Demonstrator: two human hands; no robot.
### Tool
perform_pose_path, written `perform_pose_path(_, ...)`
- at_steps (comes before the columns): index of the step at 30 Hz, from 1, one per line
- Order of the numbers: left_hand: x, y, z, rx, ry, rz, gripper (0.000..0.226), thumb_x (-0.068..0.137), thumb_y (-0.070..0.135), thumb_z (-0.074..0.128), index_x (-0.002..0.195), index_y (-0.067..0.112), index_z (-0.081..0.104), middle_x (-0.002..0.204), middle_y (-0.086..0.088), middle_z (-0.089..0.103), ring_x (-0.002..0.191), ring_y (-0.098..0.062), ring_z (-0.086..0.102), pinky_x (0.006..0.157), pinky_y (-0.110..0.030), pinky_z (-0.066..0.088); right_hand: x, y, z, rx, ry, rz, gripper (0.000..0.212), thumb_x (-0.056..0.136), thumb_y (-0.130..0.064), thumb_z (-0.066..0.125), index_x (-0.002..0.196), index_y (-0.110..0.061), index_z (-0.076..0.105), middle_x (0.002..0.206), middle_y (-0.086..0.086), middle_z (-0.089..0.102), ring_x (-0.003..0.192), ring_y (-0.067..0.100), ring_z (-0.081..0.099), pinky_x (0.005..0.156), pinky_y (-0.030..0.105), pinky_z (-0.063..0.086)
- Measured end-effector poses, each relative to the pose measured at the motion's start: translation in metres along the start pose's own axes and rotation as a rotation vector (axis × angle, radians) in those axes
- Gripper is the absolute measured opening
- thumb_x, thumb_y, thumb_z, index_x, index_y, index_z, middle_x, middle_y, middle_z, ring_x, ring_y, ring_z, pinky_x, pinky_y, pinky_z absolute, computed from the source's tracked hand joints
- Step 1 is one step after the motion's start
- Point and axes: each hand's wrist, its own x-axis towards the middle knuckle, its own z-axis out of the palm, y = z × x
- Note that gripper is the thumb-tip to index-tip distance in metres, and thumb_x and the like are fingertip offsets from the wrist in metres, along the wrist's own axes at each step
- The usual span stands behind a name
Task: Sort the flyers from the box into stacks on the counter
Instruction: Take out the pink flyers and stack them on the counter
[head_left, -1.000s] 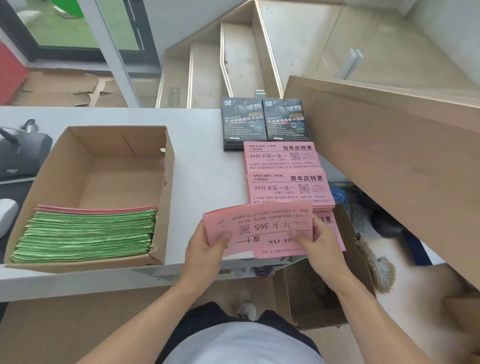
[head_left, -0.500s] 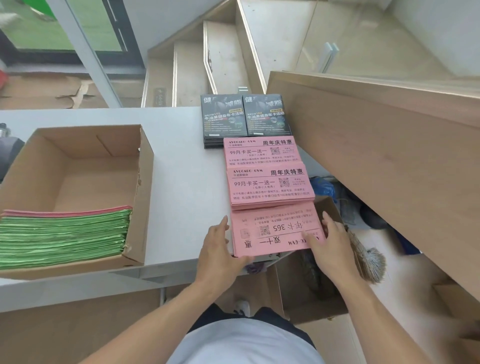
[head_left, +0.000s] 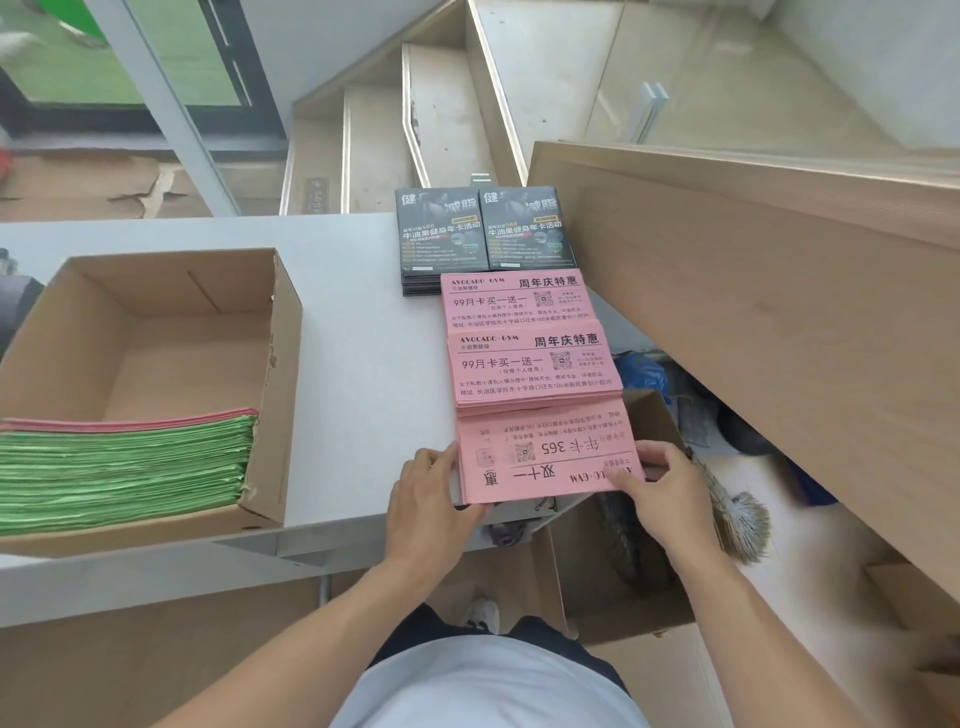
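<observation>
A cardboard box (head_left: 283, 374) stands on the left of the white counter (head_left: 353, 312). It holds a thick pile of green flyers (head_left: 119, 467) with a thin pink layer (head_left: 130, 423) on top. Two black flyer stacks (head_left: 441, 228) (head_left: 524, 228) lie at the counter's back. In front of them are two pink stacks (head_left: 514, 301) (head_left: 535, 364). A third pink stack (head_left: 545, 457), printed upside down to me, lies at the front edge. My left hand (head_left: 431, 499) presses its left edge and my right hand (head_left: 665, 493) pinches its right corner.
A raised wooden counter panel (head_left: 753, 312) runs along the right. Under the counter's front edge sit an open cardboard box (head_left: 623, 582) and a brush (head_left: 737, 514) on the floor. Stairs (head_left: 441, 104) rise behind the counter. A dark object (head_left: 15, 301) shows at the far left.
The pink flyers I held in the air in both hands now lie on the counter as the nearest stack. Both hands have stayed on its edges.
</observation>
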Motion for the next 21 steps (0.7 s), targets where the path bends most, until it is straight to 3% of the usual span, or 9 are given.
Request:
perform_pose_path(3, 0.001, -0.001, 0.000, 0.010, 0.003, -0.001, 0.076, 0.082, 0.047, 0.078, 0.147, 0.032, 0.042, 0.111, 0.012, 0.044, 0.106, -0.009, 0.043, 0.092, -0.028, 0.046, 0.004, 0.004, 0.000, 0.028, 0.029, 0.033, 0.028, 0.085, -0.034, 0.081, 0.105, -0.027, 0.063, 0.107, -0.008, 0.071, 0.096, 0.011, 0.066, 0.079, 0.030, 0.054)
perform_pose_path(7, 0.001, -0.002, 0.000, 0.002, -0.009, 0.006, 0.080, 0.082, 0.049, 0.077, 0.150, 0.031, 0.039, 0.114, 0.010, 0.047, 0.108, -0.010, 0.044, 0.092, -0.030, 0.046, -0.004, 0.009, 0.001, -0.076, 0.188, -0.084, 0.016, 0.090, -0.044, 0.072, 0.096, -0.031, 0.067, 0.100, -0.011, 0.070, 0.095, 0.012, 0.066, 0.071, 0.027, 0.052)
perform_pose_path(12, 0.000, -0.005, 0.000, 0.012, -0.014, 0.008, 0.079, 0.084, 0.047, 0.075, 0.150, 0.032, 0.036, 0.122, 0.008, 0.049, 0.111, -0.009, 0.044, 0.095, -0.027, 0.046, -0.019, 0.007, 0.001, -0.111, 0.337, -0.137, 0.019, 0.096, -0.046, 0.064, 0.108, -0.036, 0.074, 0.106, -0.014, 0.074, 0.092, 0.009, 0.064, 0.073, 0.029, 0.056)
perform_pose_path(14, 0.000, -0.006, 0.000, 0.008, -0.024, 0.010, 0.081, 0.083, 0.049, 0.076, 0.151, 0.032, 0.035, 0.123, 0.008, 0.048, 0.112, -0.010, 0.044, 0.096, -0.028, 0.046, -0.026, -0.001, -0.005, -0.021, 0.406, -0.188, 0.018, 0.096, -0.040, 0.065, 0.111, -0.035, 0.074, 0.107, -0.017, 0.071, 0.093, 0.006, 0.063, 0.078, 0.029, 0.058)
perform_pose_path(17, 0.000, -0.007, -0.001, 0.014, -0.043, 0.034, 0.085, 0.081, 0.052, 0.077, 0.151, 0.033, 0.032, 0.124, 0.009, 0.047, 0.113, -0.010, 0.044, 0.099, -0.030, 0.046, -0.043, -0.041, -0.021, 0.220, 0.446, -0.330, 0.011, 0.100, -0.025, 0.063, 0.109, -0.027, 0.070, 0.103, -0.011, 0.071, 0.095, 0.002, 0.065, 0.074, 0.007, 0.050)
perform_pose_path(19, 0.000, -0.010, -0.003, -0.005, -0.065, 0.051, 0.088, 0.080, 0.051, 0.078, 0.152, 0.034, 0.031, 0.124, 0.009, 0.046, 0.114, -0.010, 0.043, 0.101, -0.031, 0.045, -0.050, -0.076, -0.034, 0.349, 0.508, -0.510, 0.014, 0.099, -0.007, 0.060, 0.101, -0.018, 0.069, 0.097, -0.003, 0.071, 0.095, 0.008, 0.067, 0.075, 0.009, 0.048)
perform_pose_path(21, -0.001, -0.014, -0.005, -0.035, -0.090, 0.066, 0.090, 0.080, 0.050, 0.078, 0.153, 0.035, 0.029, 0.123, 0.011, 0.044, 0.115, -0.010, 0.043, 0.101, -0.031, 0.045, -0.052, -0.109, -0.044, 0.305, 0.553, -0.690, 0.022, 0.090, 0.008, 0.053, 0.087, -0.008, 0.068, 0.086, 0.004, 0.068, 0.086, 0.020, 0.065, 0.075, 0.021, 0.048)
